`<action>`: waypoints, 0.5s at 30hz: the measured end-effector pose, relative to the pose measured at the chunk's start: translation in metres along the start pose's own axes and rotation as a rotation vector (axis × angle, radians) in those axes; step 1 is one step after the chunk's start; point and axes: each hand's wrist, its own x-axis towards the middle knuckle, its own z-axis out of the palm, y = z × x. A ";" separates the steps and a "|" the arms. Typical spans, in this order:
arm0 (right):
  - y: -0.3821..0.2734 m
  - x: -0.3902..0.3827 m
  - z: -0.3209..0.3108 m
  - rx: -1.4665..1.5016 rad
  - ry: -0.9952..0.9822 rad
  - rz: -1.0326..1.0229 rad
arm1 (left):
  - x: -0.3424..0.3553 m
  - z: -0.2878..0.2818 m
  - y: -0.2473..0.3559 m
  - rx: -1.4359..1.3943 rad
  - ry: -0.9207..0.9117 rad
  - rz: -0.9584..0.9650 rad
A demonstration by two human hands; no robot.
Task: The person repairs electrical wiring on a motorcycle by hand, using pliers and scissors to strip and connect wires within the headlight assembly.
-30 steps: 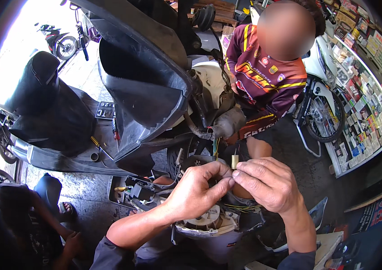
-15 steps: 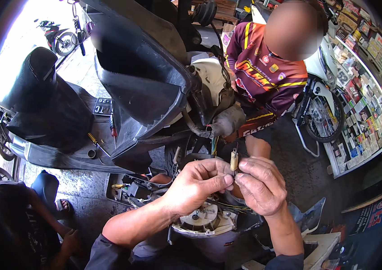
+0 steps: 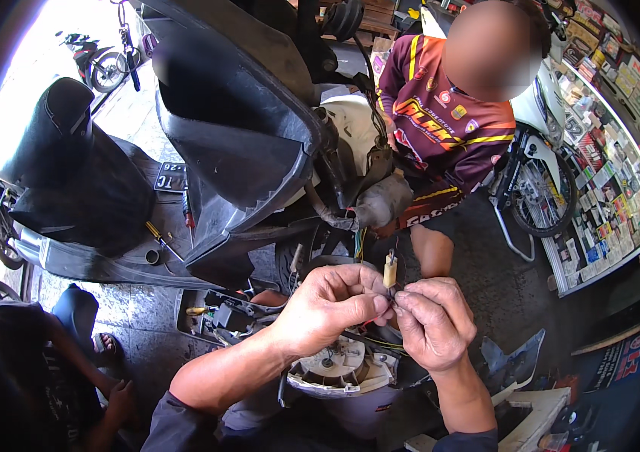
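Note:
A small cream-coloured wire connector (image 3: 390, 273) stands upright between my hands, with thin metal ends or wires at its top. My left hand (image 3: 335, 307) is closed, thumb and forefinger pinching thin dark wires just under the connector. Close beside it, my right hand (image 3: 439, 320) pinches the same wires with thumb and fingertips. The exact grip at the fingertips is partly hidden. Below my hands lies a white and grey instrument cluster (image 3: 335, 367) with loose wires around it. Coloured wires (image 3: 358, 245) hang from the scooter's steering column just beyond.
A partly dismantled scooter (image 3: 237, 143) fills the left and middle. On its footboard lie screwdrivers (image 3: 158, 232) and a dark ring (image 3: 152, 257). Opposite me sits a person in a maroon shirt (image 3: 440, 113); another person (image 3: 56, 369) is at lower left. A display case (image 3: 614, 173) stands right.
My right hand has dropped slightly, its fingers coming off the connector's side to the wires beneath. The connector shows more fully now. My left hand has hardly moved.

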 end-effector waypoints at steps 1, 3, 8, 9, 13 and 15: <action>0.000 0.000 0.000 -0.005 -0.001 -0.003 | 0.000 0.001 0.001 0.009 0.004 -0.004; -0.001 -0.001 0.000 -0.006 0.003 0.003 | 0.000 0.003 0.004 0.015 0.003 -0.006; -0.008 -0.003 0.000 0.017 0.001 0.117 | -0.002 0.007 0.000 0.101 0.041 0.069; -0.011 -0.003 0.000 0.036 -0.009 0.168 | -0.003 0.006 -0.003 0.201 0.048 0.126; -0.017 -0.002 0.000 0.219 -0.006 0.413 | -0.004 0.003 -0.005 0.576 0.051 0.286; -0.020 -0.011 -0.002 0.415 -0.030 0.729 | -0.003 0.006 -0.002 0.677 0.043 0.307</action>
